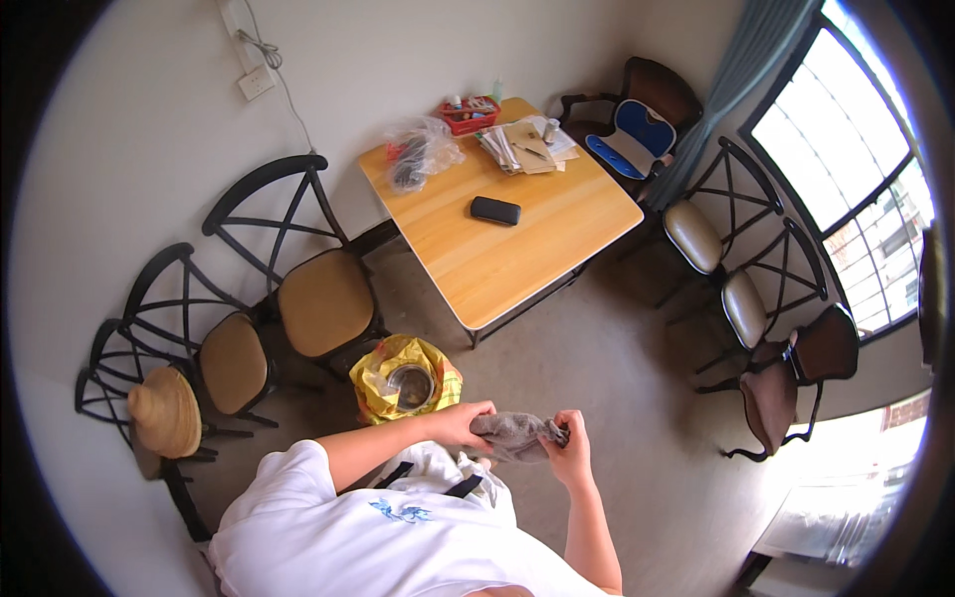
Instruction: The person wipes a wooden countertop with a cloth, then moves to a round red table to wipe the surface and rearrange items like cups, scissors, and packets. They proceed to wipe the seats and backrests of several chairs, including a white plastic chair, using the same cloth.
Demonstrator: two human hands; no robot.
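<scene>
A grey cloth (517, 436) is bunched and stretched between my two hands in front of my body. My left hand (460, 424) is closed round its left end. At the other end, my right hand (569, 450) pinches the gathered cloth, with a dark bit sticking up by the fingers. Just beyond my left hand, a yellow plastic bag (444, 360) with red print stands on the floor, its mouth spread round a round metal container (410, 388). What lies inside the container is too small to make out.
Ahead stands a wooden table (497, 269) with a black case (495, 211), a clear plastic bag (423, 154), papers (527, 147) and a red basket (470, 121). Chairs line both sides; a straw hat (164, 413) rests on one at left. Barred windows (846, 149) are at right.
</scene>
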